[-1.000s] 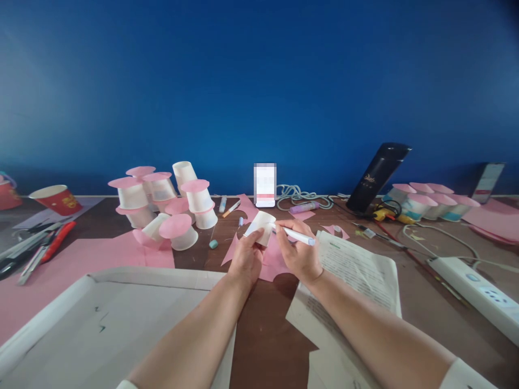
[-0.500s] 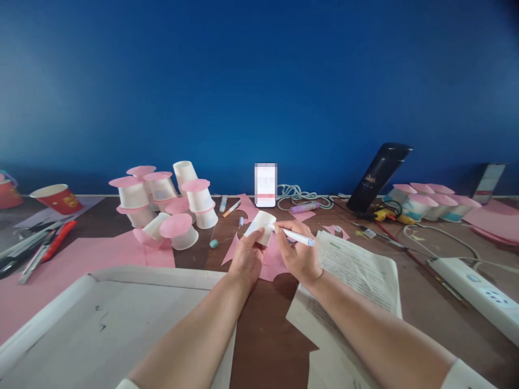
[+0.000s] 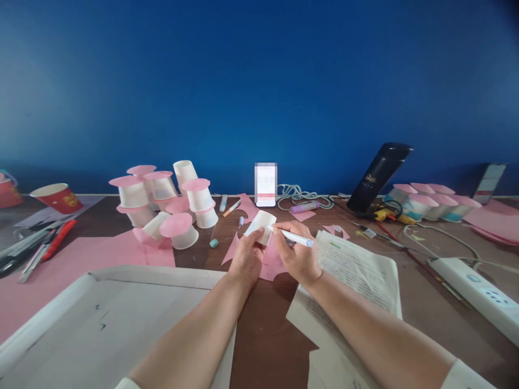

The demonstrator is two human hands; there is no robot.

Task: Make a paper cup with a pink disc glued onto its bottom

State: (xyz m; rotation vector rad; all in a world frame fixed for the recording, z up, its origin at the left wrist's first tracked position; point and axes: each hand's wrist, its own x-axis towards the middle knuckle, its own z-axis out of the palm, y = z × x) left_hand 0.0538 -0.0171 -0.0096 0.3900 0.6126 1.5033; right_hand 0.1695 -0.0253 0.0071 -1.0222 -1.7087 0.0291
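Note:
My left hand [image 3: 248, 254] is closed around a small white paper cup [image 3: 261, 220], thumb across its near side. My right hand [image 3: 299, 254] grips a white marker [image 3: 297, 237] with a pale bluish end, its tip at the cup's right side. Any mark under the tip is too small to make out. Below both hands lies cut pink paper [image 3: 272, 266]. To the left, several white paper cups with pink paper discs stand stacked, among them a single cup [image 3: 185, 240]. A small pale blue marker cap [image 3: 241, 221] rests just beyond my left hand.
A phone [image 3: 266, 185] stands against the blue wall, with a coiled cable [image 3: 304, 195] beside it. Printed sheets [image 3: 360, 270] lie under my right forearm, a white box lid [image 3: 154, 313] by my left. Further right are a black flask [image 3: 377, 178] and a power strip [image 3: 478, 292].
The marker and my right hand have shifted very slightly at the cup's side. My left hand keeps the cup in nearly the same place.

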